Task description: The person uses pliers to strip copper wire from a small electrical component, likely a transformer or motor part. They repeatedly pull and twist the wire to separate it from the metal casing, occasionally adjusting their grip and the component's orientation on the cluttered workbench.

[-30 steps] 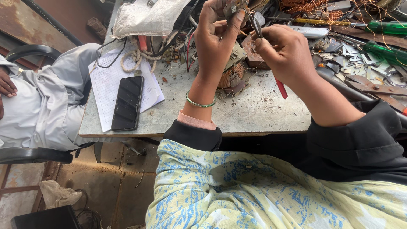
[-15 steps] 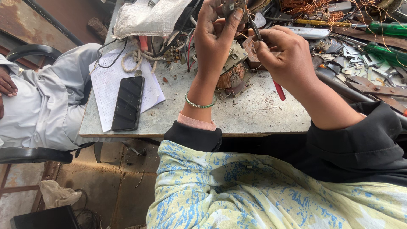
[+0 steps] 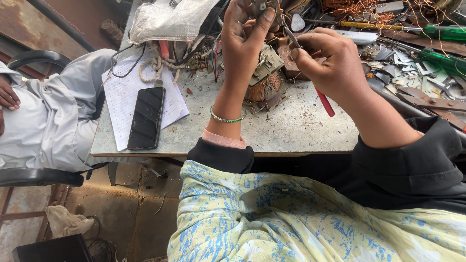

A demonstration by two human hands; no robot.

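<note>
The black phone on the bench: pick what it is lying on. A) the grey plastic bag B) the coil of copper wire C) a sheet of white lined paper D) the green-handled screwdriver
C: the black phone lies face up with most of its length on the sheet of white lined paper at the left of the bench, well apart from the left hand and the right hand.

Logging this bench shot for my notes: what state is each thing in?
Left hand: raised, gripping a small metal part.
Right hand: closed on red-handled pliers, tips at the part.
Phone: screen dark, flat on paper.
Copper coil: on bench, wound.
Green screwdriver: lying unused.
</note>
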